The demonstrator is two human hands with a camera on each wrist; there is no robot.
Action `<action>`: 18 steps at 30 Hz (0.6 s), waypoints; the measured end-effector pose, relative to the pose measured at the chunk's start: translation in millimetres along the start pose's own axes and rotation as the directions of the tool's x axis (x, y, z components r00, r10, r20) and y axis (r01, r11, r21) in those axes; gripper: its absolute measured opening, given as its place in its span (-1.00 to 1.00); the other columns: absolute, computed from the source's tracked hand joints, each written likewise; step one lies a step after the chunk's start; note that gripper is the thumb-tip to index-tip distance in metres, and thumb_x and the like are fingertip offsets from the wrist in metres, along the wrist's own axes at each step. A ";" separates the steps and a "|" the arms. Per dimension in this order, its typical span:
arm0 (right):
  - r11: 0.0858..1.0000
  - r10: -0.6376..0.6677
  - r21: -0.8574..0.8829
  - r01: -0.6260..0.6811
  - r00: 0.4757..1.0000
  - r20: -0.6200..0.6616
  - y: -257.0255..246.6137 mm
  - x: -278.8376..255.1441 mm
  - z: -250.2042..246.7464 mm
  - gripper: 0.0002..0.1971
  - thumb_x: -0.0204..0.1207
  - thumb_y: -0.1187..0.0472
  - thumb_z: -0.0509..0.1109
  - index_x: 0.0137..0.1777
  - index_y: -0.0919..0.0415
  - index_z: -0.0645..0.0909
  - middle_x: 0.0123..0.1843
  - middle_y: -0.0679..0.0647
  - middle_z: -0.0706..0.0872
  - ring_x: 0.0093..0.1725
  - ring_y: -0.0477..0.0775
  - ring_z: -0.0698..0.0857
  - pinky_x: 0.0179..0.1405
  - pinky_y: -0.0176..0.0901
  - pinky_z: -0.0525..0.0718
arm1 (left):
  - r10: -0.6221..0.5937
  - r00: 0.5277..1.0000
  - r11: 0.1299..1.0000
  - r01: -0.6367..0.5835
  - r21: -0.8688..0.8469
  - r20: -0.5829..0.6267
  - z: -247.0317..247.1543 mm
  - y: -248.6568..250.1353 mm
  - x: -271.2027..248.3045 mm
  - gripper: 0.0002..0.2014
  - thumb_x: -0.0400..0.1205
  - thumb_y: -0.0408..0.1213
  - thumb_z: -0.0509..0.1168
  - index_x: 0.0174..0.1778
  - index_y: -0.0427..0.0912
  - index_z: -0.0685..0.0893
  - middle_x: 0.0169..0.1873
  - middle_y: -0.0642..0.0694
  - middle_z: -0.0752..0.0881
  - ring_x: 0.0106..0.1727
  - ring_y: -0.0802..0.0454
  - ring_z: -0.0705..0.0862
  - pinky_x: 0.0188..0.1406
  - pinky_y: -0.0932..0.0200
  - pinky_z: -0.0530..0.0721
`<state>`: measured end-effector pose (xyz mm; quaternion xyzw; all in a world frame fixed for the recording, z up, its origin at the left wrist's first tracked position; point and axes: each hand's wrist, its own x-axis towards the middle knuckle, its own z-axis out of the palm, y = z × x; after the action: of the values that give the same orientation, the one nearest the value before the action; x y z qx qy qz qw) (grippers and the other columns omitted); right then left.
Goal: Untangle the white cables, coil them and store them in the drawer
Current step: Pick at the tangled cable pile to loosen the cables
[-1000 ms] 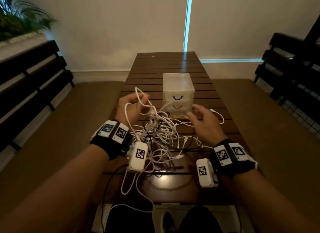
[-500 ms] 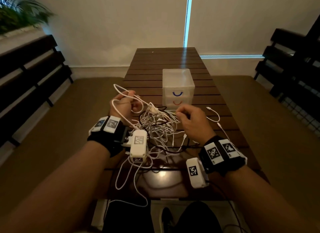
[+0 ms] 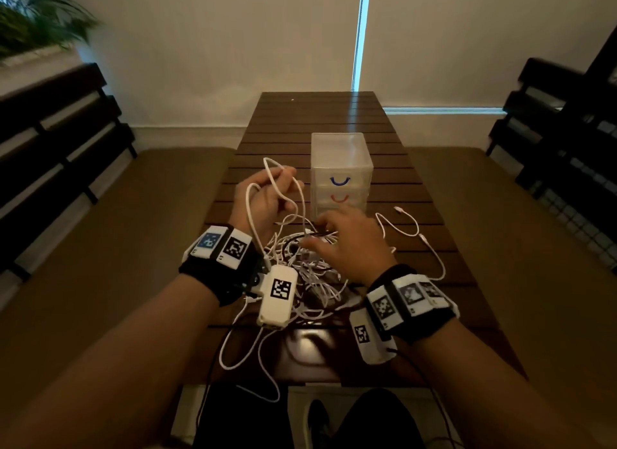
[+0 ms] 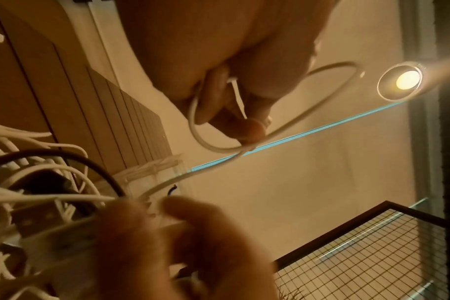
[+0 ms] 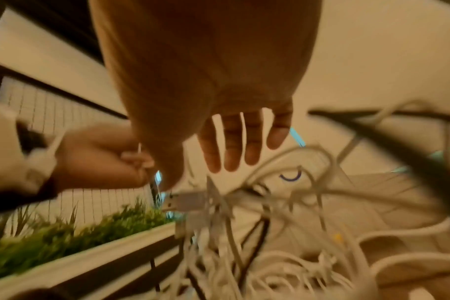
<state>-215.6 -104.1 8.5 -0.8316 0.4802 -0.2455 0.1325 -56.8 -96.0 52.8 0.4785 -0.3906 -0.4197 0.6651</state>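
A tangle of white cables [image 3: 310, 271], with a black cable through it, lies on the dark slatted table [image 3: 317, 114] in front of me. My left hand [image 3: 267, 198] is raised to the left of the pile and grips a loop of white cable [image 4: 219, 149] in curled fingers [image 4: 231, 121]. My right hand [image 3: 340, 235] hovers over the top of the tangle with straight, spread fingers [image 5: 234, 146] and holds nothing. A white USB plug [image 5: 185, 201] sticks out just below its thumb. The translucent drawer unit [image 3: 340, 148] stands shut behind the pile, with blue and red handles.
One loose white cable [image 3: 414, 228] trails on the table right of the drawers. Other white strands [image 3: 247, 358] hang over the near table edge toward my lap. Cushioned benches with dark slatted backs flank the table. A plant [image 3: 33, 21] stands far left.
My right hand has uncurled and shifted left onto the top of the tangle. My left hand keeps its cable loop and has moved slightly right and up.
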 end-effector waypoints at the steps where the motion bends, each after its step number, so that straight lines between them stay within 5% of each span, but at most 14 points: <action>1: 0.998 -0.025 -0.056 0.026 0.999 0.027 -0.8 0.1 6.3 -0.65 0.51 -0.21 0.34 0.11 0.01 0.68 0.09 -0.01 0.71 0.13 0.06 0.63 0.12 0.06 0.60 | 0.039 0.999 0.999 -0.039 0.014 0.007 0.3 2.2 -1.4 -0.88 0.67 -0.34 0.31 -0.04 -0.32 0.69 -0.30 -0.17 0.75 -0.40 0.01 0.60 -0.60 0.34 0.51; 6: 0.977 0.126 0.169 -0.130 0.991 0.038 27.5 3.1 4.2 -0.84 0.53 0.07 0.38 -0.05 0.05 0.78 -0.17 0.00 0.82 -0.14 0.05 0.76 -0.04 0.07 0.74 | 0.159 0.980 0.984 -0.146 0.105 -0.121 -26.1 9.9 0.9 -0.82 0.67 -0.37 0.29 0.04 -0.43 0.68 -0.23 -0.22 0.76 -0.46 0.20 0.65 -0.57 0.40 0.50; 11: 0.924 0.244 0.317 -0.214 0.968 -0.055 42.1 3.2 -9.1 -0.81 0.51 0.11 0.41 -0.18 0.15 0.82 -0.32 0.03 0.82 -0.26 0.07 0.78 -0.16 0.10 0.77 | 0.040 0.930 0.997 -0.062 -0.050 -0.367 -38.8 0.7 10.2 -0.90 0.65 -0.33 0.32 -0.04 -0.26 0.71 -0.31 -0.14 0.79 -0.62 0.17 0.51 -0.60 0.31 0.47; 15: 0.688 0.486 0.624 -0.370 0.874 -0.017 58.1 1.8 -17.1 -0.84 0.53 0.20 0.46 -0.23 0.23 0.79 -0.34 0.14 0.80 -0.28 0.16 0.80 -0.13 0.17 0.82 | -0.058 0.883 0.994 0.006 -0.112 -0.467 -46.2 -1.0 14.2 -0.95 0.62 -0.35 0.34 -0.09 -0.23 0.70 -0.26 -0.21 0.76 -0.65 0.18 0.50 -0.69 0.35 0.42; 18: 0.647 0.569 0.625 -0.436 0.822 -0.016 59.1 4.0 -17.5 -0.80 0.61 0.24 0.32 -0.10 0.37 0.70 -0.40 0.07 0.75 -0.37 0.00 0.73 -0.23 -0.04 0.76 | -0.067 0.880 0.991 0.005 -0.131 -0.470 -41.0 -4.9 12.1 -0.95 0.61 -0.37 0.35 -0.16 -0.21 0.71 -0.34 -0.17 0.76 -0.60 0.16 0.53 -0.65 0.34 0.46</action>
<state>-266.7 -137.0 -2.6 -0.5481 0.6016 -0.4232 0.3982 -15.8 -95.6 39.7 0.5308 -0.1801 -0.3264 0.7611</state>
